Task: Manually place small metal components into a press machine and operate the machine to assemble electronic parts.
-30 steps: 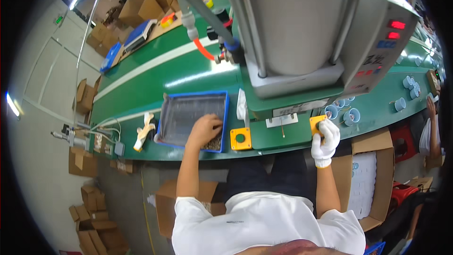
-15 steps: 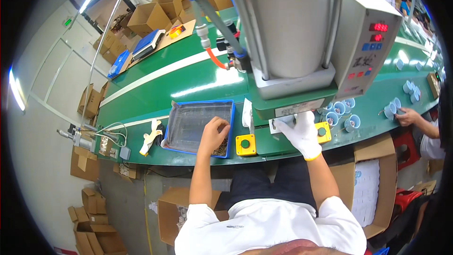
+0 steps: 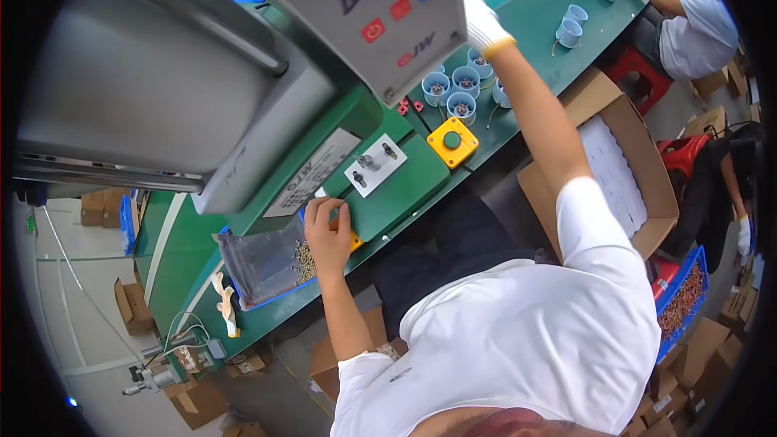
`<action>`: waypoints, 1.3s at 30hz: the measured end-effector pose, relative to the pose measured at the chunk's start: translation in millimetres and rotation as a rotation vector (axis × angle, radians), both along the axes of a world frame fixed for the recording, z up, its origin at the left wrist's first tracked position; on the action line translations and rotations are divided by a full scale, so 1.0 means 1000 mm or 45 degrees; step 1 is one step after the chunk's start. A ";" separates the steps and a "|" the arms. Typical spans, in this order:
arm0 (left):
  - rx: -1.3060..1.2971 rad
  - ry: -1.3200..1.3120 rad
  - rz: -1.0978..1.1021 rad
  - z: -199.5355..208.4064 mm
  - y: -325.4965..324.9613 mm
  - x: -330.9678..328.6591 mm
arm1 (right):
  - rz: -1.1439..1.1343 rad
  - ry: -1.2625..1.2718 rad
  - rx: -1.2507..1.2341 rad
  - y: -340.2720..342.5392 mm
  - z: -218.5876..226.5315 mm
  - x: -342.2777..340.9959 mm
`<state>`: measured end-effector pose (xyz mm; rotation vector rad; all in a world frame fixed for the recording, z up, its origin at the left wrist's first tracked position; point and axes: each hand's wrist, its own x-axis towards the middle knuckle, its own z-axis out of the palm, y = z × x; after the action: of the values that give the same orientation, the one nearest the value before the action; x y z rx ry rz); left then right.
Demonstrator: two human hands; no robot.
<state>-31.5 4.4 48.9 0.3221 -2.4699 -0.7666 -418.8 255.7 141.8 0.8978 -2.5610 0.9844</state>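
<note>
My left hand (image 3: 328, 233), bare, is raised beside the press with its fingers curled in and the thumb against them; whatever they hold is hidden. Below it lies a blue tray (image 3: 257, 303) with a grey lining and small brass-coloured parts (image 3: 304, 264) at one end. My right hand (image 3: 483, 26), in a white knit glove, reaches far past the control box, which hides its fingers. Light-blue cups (image 3: 462, 105) with wires stand near that wrist. Under the press, a metal plate (image 3: 375, 166) with upright pins lies uncovered.
The press cylinder (image 3: 162, 89) and control box (image 3: 380, 16) fill the upper left. A yellow button box (image 3: 452, 143) sits at the bench edge; another is partly behind my left hand. An open carton (image 3: 599, 170) stands at right. A co-worker (image 3: 696, 36) sits farther along.
My view has swung to the right. My right hand has left the plate under the press and reached out past the control box. My left hand has moved from above the tray toward the press.
</note>
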 end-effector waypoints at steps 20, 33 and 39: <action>0.093 0.244 0.060 -0.006 0.010 0.006 | -0.175 0.255 -0.097 0.171 -0.175 0.089; 0.194 0.157 0.191 -0.010 0.009 0.007 | 0.323 -0.195 -0.935 0.032 -0.070 0.226; 0.292 0.137 0.160 -0.015 0.010 0.011 | 0.549 0.017 -0.655 -0.055 -0.044 0.230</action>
<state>-20.6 14.9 34.4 0.5009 -2.2419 -0.9883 -188.7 200.6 97.4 1.2994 -1.9718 1.6433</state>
